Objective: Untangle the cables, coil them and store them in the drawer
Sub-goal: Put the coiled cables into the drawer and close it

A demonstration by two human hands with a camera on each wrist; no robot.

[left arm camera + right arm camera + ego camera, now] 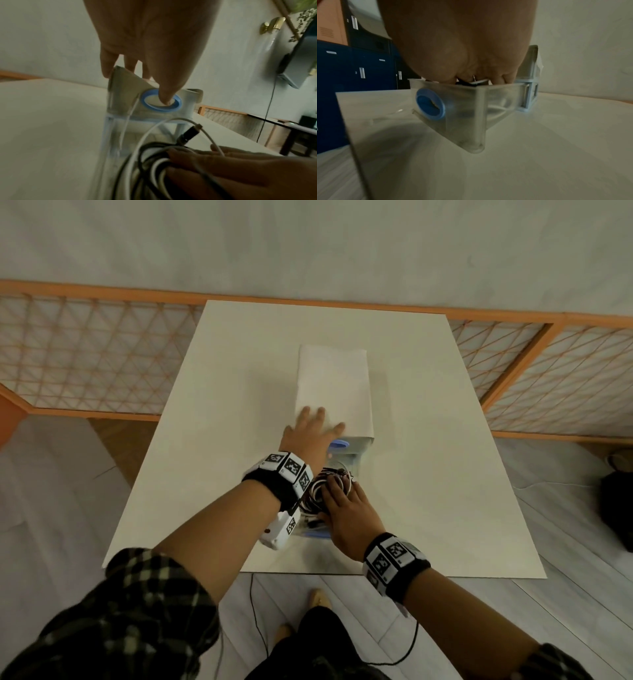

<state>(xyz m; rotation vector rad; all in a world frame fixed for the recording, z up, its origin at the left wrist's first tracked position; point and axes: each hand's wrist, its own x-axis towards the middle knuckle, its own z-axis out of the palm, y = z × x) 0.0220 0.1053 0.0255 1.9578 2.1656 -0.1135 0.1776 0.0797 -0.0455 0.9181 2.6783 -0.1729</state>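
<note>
A coil of black and white cables (317, 491) lies in the clear drawer (465, 101), which is pulled out toward me from the white drawer unit (334, 381) mid-table. My right hand (346, 505) lies flat on the coil, fingers straight, pressing it down into the drawer. The left wrist view shows the cables (145, 169) bulging up beside those fingers, a black plug (188, 135) sticking out. My left hand (313, 429) rests on the unit's top with fingers straight. Its thumb tip sits in the blue ring handle (161, 101) of the upper drawer. The open drawer's own blue ring (430, 105) faces me.
The white table (428, 474) is bare around the unit. Orange-framed lattice screens (85, 354) stand behind and to both sides. A dark bag (616, 508) sits on the floor at right, and a thin black wire (257, 628) trails by my feet.
</note>
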